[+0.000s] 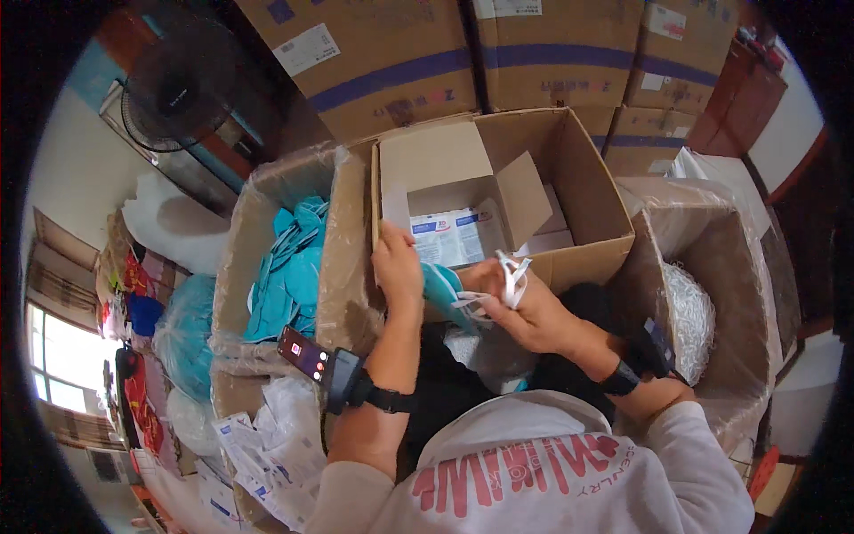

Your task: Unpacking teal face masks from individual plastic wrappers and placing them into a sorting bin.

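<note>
In the head view, the left hand (399,271) is curled just beside one end of a teal fabric piece (439,285); its fingertips are turned away, so I cannot tell whether they grip it. The right hand (543,316) pinches looped white straps (513,283) between thumb and fingers. The teal fabric piece hangs between the two hands, before the near wall of an open cardboard carton (583,264), where white printed packets (445,236) lie in a smaller flapped box (527,200). Similar teal pieces (298,280) heap in the left-hand carton; white cords (691,316) fill part of the right-hand one. The fabric should be light, soft and floppy, hardly fragile; its edge looks the best hold, while the straps may tangle.
</note>
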A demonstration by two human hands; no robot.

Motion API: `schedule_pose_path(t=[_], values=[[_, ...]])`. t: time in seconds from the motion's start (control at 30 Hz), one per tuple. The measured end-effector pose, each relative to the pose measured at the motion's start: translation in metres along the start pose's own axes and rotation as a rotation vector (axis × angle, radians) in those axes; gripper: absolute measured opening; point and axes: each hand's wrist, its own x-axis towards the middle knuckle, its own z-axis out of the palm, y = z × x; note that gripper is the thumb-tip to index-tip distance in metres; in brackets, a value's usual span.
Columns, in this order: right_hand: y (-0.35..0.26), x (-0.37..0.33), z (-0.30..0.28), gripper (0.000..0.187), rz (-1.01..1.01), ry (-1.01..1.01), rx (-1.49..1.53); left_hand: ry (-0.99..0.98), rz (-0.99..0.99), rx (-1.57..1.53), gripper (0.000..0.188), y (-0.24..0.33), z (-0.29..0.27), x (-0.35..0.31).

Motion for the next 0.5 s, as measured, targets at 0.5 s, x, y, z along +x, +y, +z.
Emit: schedule_pose_path(t=[0.5], values=[[-0.055, 0.013, 0.042, 0.005, -0.224, -0.097, 0.316, 0.373, 0.006, -0.154, 0.045, -0.029, -0.034, 0.089]])
